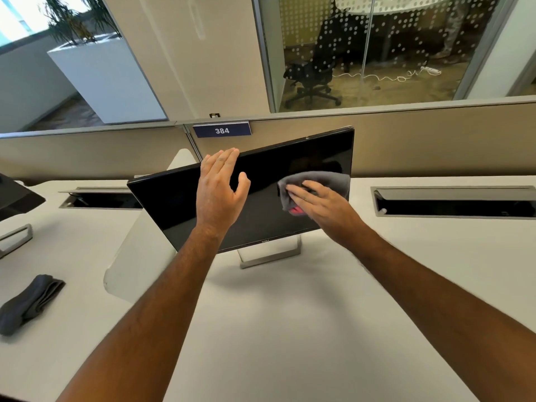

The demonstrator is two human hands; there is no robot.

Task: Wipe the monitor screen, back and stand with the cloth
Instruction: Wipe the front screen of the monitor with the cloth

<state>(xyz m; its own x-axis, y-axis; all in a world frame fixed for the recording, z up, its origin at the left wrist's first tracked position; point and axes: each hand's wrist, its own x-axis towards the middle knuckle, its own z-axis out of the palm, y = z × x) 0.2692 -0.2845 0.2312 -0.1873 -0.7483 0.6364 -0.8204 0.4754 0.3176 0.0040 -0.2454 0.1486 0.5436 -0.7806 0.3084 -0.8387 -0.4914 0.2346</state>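
Observation:
A black monitor [179,204] stands tilted on a silver stand [271,256] in the middle of the white desk [290,329]. My right hand [322,206] presses a grey cloth [333,181] flat against the right part of the dark screen. A bit of red shows under the cloth's lower edge. My left hand [219,188] is near the monitor's top edge, fingers straight and together, thumb spread, holding nothing. Whether it touches the edge I cannot tell. The monitor's back is hidden.
A second folded grey cloth [29,304] lies at the desk's left. A white divider panel [136,256] stands left of the monitor. Another monitor's corner [14,198] and stand [17,237] are at far left. Cable slots [452,203] [98,198] open along the desk's back.

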